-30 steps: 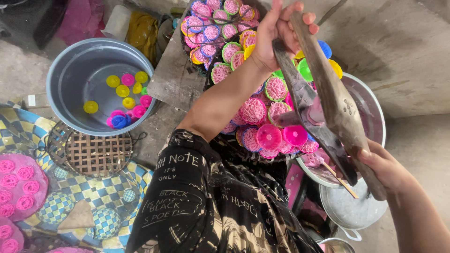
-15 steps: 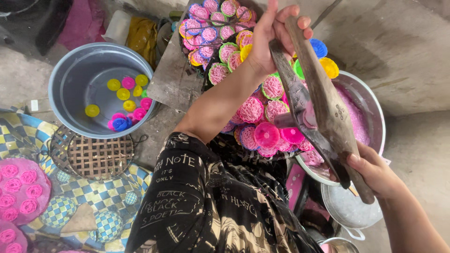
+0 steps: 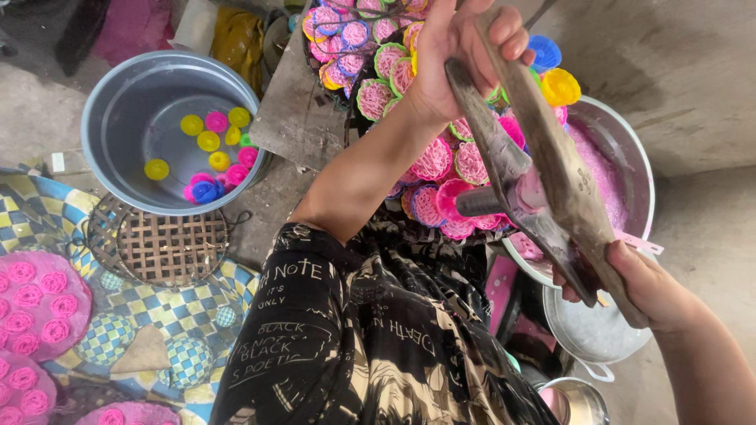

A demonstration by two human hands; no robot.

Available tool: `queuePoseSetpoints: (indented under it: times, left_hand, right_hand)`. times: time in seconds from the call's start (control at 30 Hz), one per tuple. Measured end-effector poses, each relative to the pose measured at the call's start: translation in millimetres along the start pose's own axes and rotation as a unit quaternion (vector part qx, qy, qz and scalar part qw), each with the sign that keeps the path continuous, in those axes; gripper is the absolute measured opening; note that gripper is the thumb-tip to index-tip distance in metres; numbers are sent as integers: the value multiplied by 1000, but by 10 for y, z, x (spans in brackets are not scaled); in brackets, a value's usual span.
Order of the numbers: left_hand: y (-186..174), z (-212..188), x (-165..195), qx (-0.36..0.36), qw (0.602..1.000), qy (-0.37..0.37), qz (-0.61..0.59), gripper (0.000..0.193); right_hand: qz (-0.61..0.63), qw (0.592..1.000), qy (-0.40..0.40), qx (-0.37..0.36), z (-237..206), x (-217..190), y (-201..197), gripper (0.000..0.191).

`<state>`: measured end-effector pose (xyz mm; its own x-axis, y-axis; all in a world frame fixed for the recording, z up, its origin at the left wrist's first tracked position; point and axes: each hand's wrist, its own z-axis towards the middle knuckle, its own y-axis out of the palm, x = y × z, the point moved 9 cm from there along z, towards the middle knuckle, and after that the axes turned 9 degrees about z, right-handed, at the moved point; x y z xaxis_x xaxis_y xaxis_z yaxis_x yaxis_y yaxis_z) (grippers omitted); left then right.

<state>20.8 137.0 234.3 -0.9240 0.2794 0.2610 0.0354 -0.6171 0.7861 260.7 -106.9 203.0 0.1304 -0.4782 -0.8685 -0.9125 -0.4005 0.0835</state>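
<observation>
Item: wooden two-lever press [image 3: 543,173], long and weathered, held tilted across the right of the view, over the big metal basin of pink dough [image 3: 622,169]. Metal barrel [image 3: 480,202] fixed between the levers, pointing left toward the heap of pink lace-like cakes in coloured cups [image 3: 441,169].

Left hand [image 3: 461,47]: grip closed round the upper ends of the levers, fingers wrapped over the top one. Right hand [image 3: 642,283]: grip closed on the lower ends, near the rim of a smaller steel pot [image 3: 594,334].

Change against the view one second back: press raised slightly and swung nearer the head camera; left hand higher, now at the top edge; lever ends seemingly drawn closer, though hard to tell. Likely reading: squeeze under way or just finishing, barrel not over any cup. Half a second back: much the same hold, both hands in the same places on the levers.

Elsewhere, unchanged: grey tub [image 3: 169,130] at upper left with loose yellow, pink and blue plastic cups [image 3: 209,153] in water; woven bamboo rack [image 3: 161,248] just below it; checked mat [image 3: 169,315] carrying round trays of pink cakes [image 3: 35,303] at far left.
</observation>
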Motion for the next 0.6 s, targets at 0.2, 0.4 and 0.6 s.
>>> queuePoseSetpoints:
  times: [0.2, 0.4, 0.6]
  left_hand:
    - [-268, -313, 73, 66, 997, 3, 25, 64]
    - [-540, -288, 273, 90, 993, 32, 65, 55]
    - [-566, -150, 140, 106, 993, 19, 40, 57]
  right_hand:
    - [-37, 998, 39, 44, 90, 142, -33, 70]
    - [-88, 984, 77, 131, 281, 223, -160, 68]
    - [-172, 958, 59, 220, 115, -35, -263, 52]
